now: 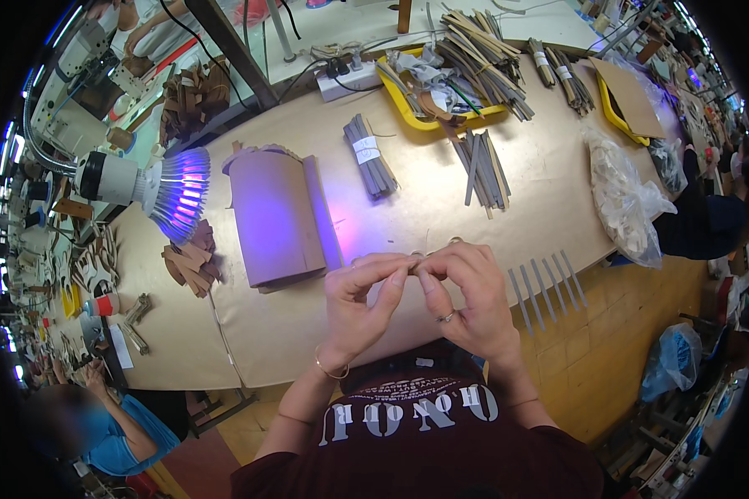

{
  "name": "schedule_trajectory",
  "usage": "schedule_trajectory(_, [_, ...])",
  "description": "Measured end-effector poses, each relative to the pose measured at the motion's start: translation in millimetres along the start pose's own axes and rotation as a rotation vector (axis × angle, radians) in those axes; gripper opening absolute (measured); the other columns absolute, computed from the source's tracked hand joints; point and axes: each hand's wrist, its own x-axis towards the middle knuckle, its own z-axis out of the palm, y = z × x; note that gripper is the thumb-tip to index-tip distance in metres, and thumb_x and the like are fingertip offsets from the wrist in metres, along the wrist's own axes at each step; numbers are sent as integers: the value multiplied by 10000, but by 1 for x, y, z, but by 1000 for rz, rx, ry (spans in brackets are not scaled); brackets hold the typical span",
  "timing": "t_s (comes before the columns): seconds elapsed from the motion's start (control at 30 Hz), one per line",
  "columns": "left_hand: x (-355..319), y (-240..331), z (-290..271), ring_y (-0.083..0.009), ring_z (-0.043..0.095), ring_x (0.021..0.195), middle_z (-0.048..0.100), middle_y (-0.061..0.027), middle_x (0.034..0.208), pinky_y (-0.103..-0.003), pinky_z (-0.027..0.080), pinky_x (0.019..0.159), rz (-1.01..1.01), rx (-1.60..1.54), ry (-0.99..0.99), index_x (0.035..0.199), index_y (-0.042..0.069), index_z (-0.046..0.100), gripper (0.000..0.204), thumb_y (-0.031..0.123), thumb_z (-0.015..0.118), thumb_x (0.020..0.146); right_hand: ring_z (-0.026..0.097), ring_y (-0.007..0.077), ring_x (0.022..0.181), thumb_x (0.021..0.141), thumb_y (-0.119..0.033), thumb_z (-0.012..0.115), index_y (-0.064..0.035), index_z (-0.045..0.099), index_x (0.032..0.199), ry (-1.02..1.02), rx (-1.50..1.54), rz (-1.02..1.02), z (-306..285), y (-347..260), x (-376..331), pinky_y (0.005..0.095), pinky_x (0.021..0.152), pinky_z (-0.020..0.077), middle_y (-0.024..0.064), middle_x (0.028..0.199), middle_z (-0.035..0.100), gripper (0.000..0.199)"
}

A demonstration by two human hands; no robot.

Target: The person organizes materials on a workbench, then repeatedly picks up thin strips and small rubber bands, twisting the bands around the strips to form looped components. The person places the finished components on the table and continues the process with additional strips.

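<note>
My left hand (360,298) and my right hand (472,301) meet over the near side of the table, thumbs and forefingers pinched together. Between the fingertips is something small and brownish, mostly hidden, whose kind I cannot make out. To the right of my right hand, several narrow grey strips (544,293) lie in a spaced row across the table's edge. Beyond my hands lies a bundle of grey strips (373,162) with a white paper band. Loose grey and tan strips (484,172) are spread to its right. A brown folded board (276,218) stands left of my hands, lit purple.
A lamp (179,195) glows purple at the left, near brown scraps (193,264). Along the back are a power strip (347,81), a yellow tray (404,104) heaped with strips, and more bundles (564,81). A plastic bag (624,200) rests at the right edge. A person in blue (129,432) sits lower left.
</note>
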Motion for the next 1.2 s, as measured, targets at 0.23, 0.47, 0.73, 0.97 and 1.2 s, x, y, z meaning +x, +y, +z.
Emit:
schedule_trajectory(0.23, [2,1,6,-273,714,858,703,-152,1029,-327,575,737,414,443,70,1059,-6,719,308,-69,668,761,608,237,820,872,-102,691,-38,664,963,-27,151,120,-3,0,-2,347,792,411,62,907,653,115])
schedule_trajectory(0.47, [6,-3,6,-275,715,837,702,-143,1022,-334,580,725,500,470,73,1059,-8,713,332,-79,683,736,600,235,815,851,-43,685,-7,685,918,-6,141,139,-5,-2,-1,323,804,414,84,849,667,76])
schedule_trajectory(0.73, [4,-3,10,-274,715,855,705,-141,1024,-338,584,743,484,493,62,1059,-7,715,325,-64,692,739,595,236,813,837,-47,676,-17,678,881,14,176,202,-4,0,-2,325,813,405,78,824,668,54])
schedule_trajectory(0.97, [3,3,10,-266,714,903,714,-156,1040,-313,569,799,197,298,50,1054,-1,728,268,-28,705,788,605,218,741,799,-78,695,-44,664,884,71,46,49,3,6,-3,349,780,410,50,829,654,96])
schedule_trajectory(1.2, [9,6,4,-251,695,821,708,-129,1042,-327,550,729,354,526,30,1049,7,723,280,-38,713,773,610,240,784,803,-68,695,-39,665,928,100,-96,-46,10,7,-3,367,760,427,61,860,644,132])
